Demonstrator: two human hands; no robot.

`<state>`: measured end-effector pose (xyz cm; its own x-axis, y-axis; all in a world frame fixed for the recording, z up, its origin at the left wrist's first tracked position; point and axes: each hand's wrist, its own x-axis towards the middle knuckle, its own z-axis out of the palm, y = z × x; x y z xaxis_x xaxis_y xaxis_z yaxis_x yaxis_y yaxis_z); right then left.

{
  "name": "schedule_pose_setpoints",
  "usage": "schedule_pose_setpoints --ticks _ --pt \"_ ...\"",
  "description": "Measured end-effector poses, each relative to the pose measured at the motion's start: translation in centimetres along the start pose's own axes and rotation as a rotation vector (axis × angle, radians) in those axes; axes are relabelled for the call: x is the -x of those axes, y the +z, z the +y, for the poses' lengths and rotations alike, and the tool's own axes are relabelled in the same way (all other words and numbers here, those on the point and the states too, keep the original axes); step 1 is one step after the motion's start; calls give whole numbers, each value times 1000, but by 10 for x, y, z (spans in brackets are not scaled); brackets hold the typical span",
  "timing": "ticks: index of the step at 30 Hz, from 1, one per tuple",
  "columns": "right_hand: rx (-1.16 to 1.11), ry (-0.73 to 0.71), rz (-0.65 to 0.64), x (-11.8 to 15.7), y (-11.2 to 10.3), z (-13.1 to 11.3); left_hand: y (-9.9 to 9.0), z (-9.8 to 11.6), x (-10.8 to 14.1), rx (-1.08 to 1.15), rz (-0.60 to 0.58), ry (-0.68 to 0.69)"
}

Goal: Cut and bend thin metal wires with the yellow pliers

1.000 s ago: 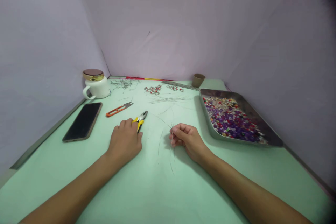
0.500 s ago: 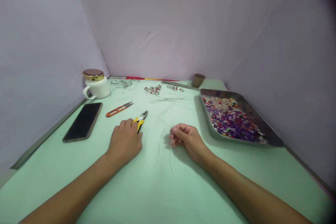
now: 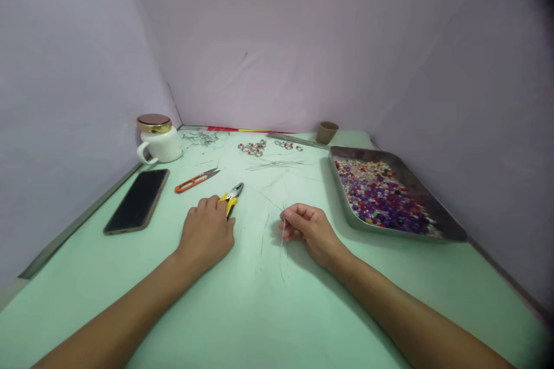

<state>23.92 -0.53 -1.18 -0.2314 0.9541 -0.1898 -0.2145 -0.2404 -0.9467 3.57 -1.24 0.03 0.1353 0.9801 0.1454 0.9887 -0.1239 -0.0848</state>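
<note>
My left hand [image 3: 208, 232] rests palm down on the table, closed over a pair of pliers [image 3: 232, 198] with yellow and black handles. The metal jaws of the pliers point away from me, and most of the handles are hidden under the palm. To the right, my right hand [image 3: 307, 226] pinches thin wire [image 3: 283, 232] between thumb and fingertips. Fine strands stick out up-left and hang down from the pinch. More loose wire strands [image 3: 279, 165] lie on the table beyond the hands.
Orange thread snips [image 3: 193, 181] and a phone [image 3: 137, 202] lie left. Behind them stands a lidded white mug [image 3: 163, 145] near wire scraps [image 3: 203, 138]. Red-beaded wire rings [image 3: 253, 147] lie at the back. A metal tray [image 3: 450, 230] of beads and a brown cup [image 3: 326, 133] are right.
</note>
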Motion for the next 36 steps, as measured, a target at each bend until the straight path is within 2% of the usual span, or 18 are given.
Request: schedule_pose_setpoints --ticks 18,20,23,25,27,29,30,33,36 --pt "5 0 -6 1 0 -1 0 0 0 4 31 18" --pt "4 -1 -7 1 0 -1 0 -3 -1 -2 100 5" --pt "10 -2 -5 1 1 -1 -5 -6 -1 74 344 40" --pt "26 -5 7 1 2 -1 -12 -1 2 210 505 131" --pt "61 -19 30 3 4 -2 -19 10 8 370 574 258" --pt "111 -45 42 6 7 -3 -24 24 15 481 522 369" --pt "139 -60 35 8 9 -4 -26 31 18 516 469 383" --pt "187 -106 -1 14 14 -8 -28 46 22 596 284 379" --pt "189 -121 -18 19 19 -13 -33 51 18 611 171 372"
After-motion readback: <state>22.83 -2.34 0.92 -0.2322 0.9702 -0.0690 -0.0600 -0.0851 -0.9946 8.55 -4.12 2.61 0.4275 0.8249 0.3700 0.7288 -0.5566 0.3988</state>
